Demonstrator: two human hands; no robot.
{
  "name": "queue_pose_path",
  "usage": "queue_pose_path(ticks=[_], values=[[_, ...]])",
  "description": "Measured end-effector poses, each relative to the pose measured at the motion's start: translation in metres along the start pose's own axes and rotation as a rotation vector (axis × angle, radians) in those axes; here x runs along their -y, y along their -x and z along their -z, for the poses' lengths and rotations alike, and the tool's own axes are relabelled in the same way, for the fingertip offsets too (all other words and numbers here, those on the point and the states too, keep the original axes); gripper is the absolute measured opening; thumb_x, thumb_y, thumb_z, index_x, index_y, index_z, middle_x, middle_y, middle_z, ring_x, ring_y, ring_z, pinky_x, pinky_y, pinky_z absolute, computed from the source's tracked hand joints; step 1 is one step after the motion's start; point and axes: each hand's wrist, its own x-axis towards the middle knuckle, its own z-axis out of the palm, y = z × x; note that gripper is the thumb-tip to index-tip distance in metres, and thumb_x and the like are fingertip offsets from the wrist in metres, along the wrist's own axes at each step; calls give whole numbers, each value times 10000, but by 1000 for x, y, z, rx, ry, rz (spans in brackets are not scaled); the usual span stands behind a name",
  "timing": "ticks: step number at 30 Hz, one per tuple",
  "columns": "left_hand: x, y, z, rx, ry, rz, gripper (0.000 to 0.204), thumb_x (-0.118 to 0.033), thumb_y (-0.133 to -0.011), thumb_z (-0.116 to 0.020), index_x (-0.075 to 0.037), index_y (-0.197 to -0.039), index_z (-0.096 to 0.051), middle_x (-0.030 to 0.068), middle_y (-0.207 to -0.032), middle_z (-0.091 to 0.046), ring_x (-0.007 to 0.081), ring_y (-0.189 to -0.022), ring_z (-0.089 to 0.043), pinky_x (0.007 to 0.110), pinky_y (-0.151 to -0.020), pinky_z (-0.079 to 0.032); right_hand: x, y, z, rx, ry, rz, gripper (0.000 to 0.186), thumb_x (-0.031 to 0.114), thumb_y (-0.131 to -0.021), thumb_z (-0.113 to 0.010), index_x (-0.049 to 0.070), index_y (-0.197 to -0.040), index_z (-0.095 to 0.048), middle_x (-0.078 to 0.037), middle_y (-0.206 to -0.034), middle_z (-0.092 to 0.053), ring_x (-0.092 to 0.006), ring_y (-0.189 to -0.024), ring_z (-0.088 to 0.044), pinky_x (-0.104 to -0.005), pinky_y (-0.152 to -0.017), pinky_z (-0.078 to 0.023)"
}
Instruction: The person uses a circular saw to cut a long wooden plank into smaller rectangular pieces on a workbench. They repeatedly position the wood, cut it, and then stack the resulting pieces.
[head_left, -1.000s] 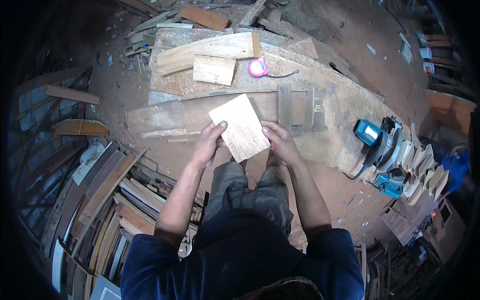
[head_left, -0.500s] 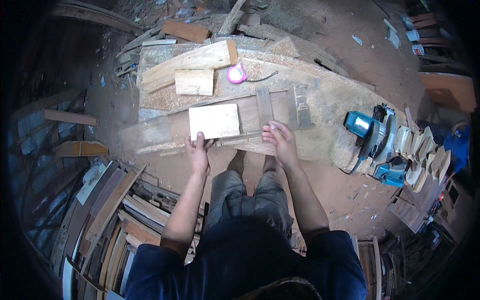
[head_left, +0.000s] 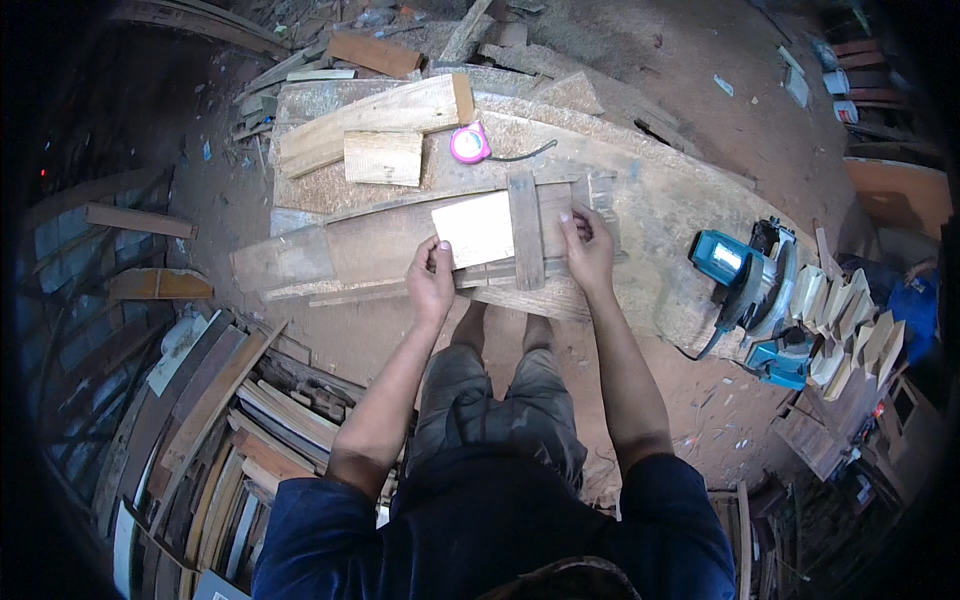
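My left hand (head_left: 435,270) grips the near left corner of a pale rectangular wood block (head_left: 472,225), which lies on a long wooden board assembly (head_left: 370,250), its right end against a dark cross slat (head_left: 525,245). Just right of that slat, my right hand (head_left: 588,240) touches the assembly with loosely curled, parted fingers. Beyond them, another short block (head_left: 383,160) and a longer pale plank (head_left: 360,125) lie beside a pink tape measure (head_left: 469,144).
The sawdust-strewn worktop (head_left: 650,200) carries a teal circular saw (head_left: 725,255) and a second teal tool (head_left: 778,362) at right. Stacked cut pieces (head_left: 845,330) stand beside them, near a person in blue (head_left: 910,310). Stacked boards (head_left: 270,430) fill the lower left.
The block was held up in both hands; it now lies on the assembly, shifted right against the slat. My right hand has left it and moved right of the slat.
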Motion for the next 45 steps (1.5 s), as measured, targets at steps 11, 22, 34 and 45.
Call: queue_pose_path(ticks=[11,22,34,45], values=[[13,-23,-14,-79,147,63,283,-215,-1028,-599,33,-1130,-689,73,-1002,-708,115,-919,-617,279,-857,-494,29,30,-52,42,278,274,647,247,-790,-839,-88,-1273,-567,-230,-1131,-612,-376,-1064,-609,-436,-945,-488],[9,-16,-12,-21,80,-5,234,-184,-1031,-589,32,-1068,-671,33,-933,-663,89,-854,-567,258,-789,-481,4,35,-65,-51,234,294,615,188,-803,-808,-85,-1285,-541,-257,-1162,-621,-394,-1087,-617,-454,-937,-495],[12,-39,12,37,-58,3,237,-207,-1010,-590,17,-1037,-664,112,-898,-656,161,-812,-590,306,-754,-482,17,32,-64,74,45,119,616,137,-857,-770,-60,-1374,-501,-232,-1165,-675,-289,-1039,-689,-377,-918,-529],[14,-7,111,-165,84,109,163,-191,-1044,-554,-53,-1023,-639,5,-843,-606,85,-692,-523,244,-610,-438,32,52,-16,-55,164,275,547,135,-871,-781,-18,-1339,-543,-147,-1269,-584,-216,-1105,-583,-331,-921,-495]])
